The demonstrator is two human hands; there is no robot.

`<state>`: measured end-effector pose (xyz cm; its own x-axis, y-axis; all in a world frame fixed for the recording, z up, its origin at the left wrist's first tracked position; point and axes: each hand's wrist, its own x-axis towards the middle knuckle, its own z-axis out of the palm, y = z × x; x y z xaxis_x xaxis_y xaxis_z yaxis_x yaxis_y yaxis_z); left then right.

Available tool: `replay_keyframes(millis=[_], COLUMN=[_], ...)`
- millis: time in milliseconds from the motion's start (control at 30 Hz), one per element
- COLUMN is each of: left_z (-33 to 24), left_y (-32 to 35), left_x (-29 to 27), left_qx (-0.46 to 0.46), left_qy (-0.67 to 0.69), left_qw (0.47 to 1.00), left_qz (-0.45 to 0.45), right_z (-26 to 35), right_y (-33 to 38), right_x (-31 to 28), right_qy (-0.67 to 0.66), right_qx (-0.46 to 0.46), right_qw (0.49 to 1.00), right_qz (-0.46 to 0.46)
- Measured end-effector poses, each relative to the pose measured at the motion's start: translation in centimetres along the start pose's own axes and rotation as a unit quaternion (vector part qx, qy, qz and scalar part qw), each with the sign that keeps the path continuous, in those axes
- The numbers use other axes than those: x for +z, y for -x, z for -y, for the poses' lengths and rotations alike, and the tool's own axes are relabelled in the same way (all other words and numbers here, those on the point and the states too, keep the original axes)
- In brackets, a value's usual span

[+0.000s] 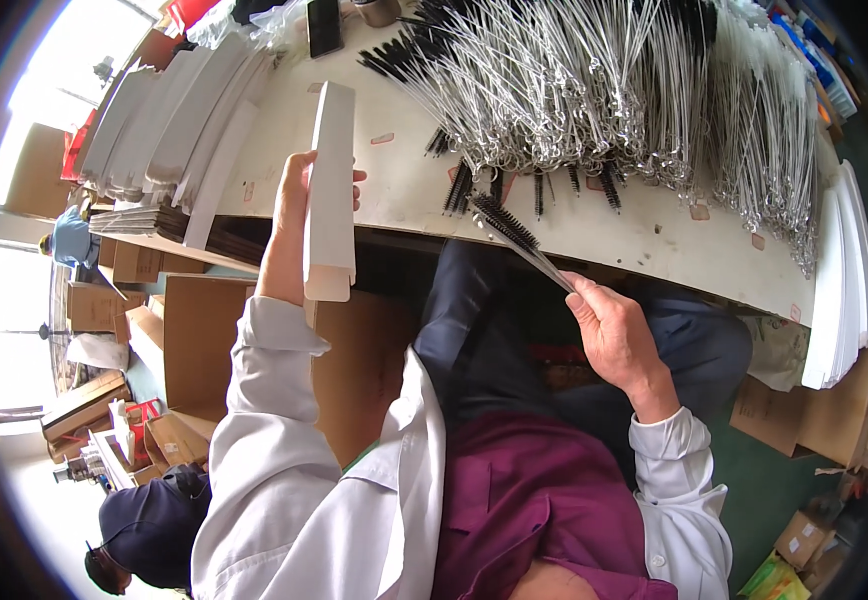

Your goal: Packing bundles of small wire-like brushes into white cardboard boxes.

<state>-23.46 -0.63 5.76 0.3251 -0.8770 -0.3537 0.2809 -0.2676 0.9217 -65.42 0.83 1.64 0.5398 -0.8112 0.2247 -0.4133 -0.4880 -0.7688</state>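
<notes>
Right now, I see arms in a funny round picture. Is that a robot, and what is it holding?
No robot here: these are a person's own two bare hands. The camera sits on their head and looks down, so their arms come in from the bottom. Its very wide lens makes straight edges bend.

The left hand holds a long white box. The right hand holds one or more black-bristled brushes by the thin stems; I can't count them.

On the table lies a big heap of wire-stemmed brushes, with long white pieces stacked on the left.
</notes>
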Motion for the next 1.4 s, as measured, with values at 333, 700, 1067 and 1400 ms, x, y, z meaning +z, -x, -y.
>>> replay_keyframes(millis=[333,700,1067,1400], left_z=[2.6,4.1,4.3,4.8], left_y=[0.9,-1.5,0.1,0.4], left_x=[2.3,3.1,6.3,6.1], left_qx=[0.028,0.118,0.1,0.064], left_qy=[0.27,0.262,0.264,0.349], left_qw=[0.954,0.956,0.959,0.935], left_qz=[0.128,0.052,0.026,-0.003], right_z=[1.2,3.4,3.0,3.0], right_y=[0.1,1.2,0.4,0.8], right_x=[-0.4,-1.7,-0.7,0.3], right_qy=[0.008,-0.069,-0.065,0.049], right_qx=[0.04,0.057,0.085,0.027], right_qw=[0.999,0.994,0.981,0.996], right_qz=[0.006,0.06,0.162,0.067])
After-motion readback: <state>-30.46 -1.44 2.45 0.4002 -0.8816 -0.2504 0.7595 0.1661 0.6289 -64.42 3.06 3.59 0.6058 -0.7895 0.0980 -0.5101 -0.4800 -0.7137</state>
